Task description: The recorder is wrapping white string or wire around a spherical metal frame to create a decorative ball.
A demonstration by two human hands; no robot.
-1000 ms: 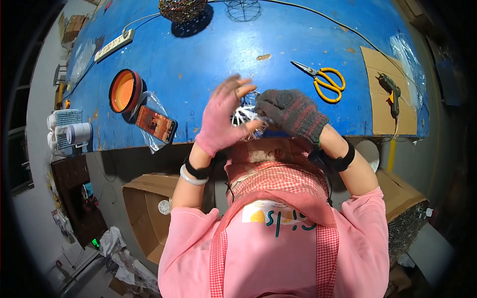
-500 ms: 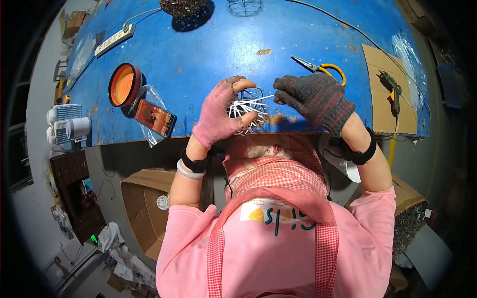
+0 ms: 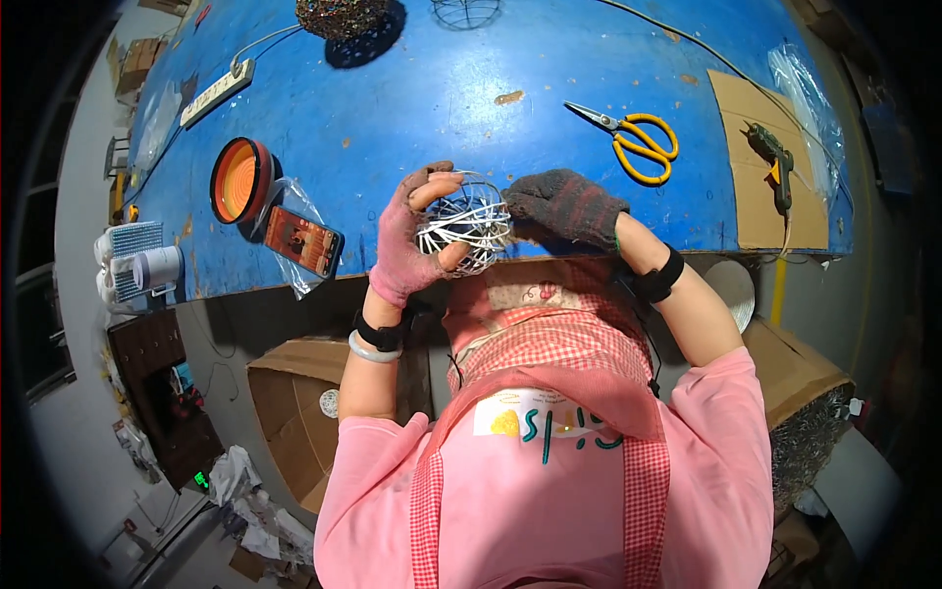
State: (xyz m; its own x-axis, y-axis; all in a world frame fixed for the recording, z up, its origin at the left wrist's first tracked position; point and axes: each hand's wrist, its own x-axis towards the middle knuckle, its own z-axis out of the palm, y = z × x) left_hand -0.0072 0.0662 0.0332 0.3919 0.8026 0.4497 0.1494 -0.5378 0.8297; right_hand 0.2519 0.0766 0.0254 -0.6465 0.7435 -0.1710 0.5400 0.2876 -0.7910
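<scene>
A small round wire ball (image 3: 478, 240), wound with white strips, is held at the table's near edge. My left hand (image 3: 407, 236), in a pink glove with bare fingertips, is closed around its left side, thumb below and fingers above. My right hand (image 3: 569, 208), in a dark grey and maroon knit glove, is at the ball's right edge with its fingers pinched together where the white strips come out. What lies between those fingertips is mostly hidden. Yellow-handled scissors (image 3: 638, 147) lie open beyond my right hand.
On the blue table (image 3: 432, 108) are an orange bowl (image 3: 240, 181), a phone (image 3: 302, 240) on clear plastic, and a power strip (image 3: 218, 93). A glue gun (image 3: 772, 167) rests on cardboard (image 3: 731, 118) at right. A dark woven ball (image 3: 343, 14) and a wire frame (image 3: 466, 10) stand far back.
My right hand has moved left and in to the ball; the white strip that stretched between them no longer shows as a straight line. The scissors are now fully uncovered.
</scene>
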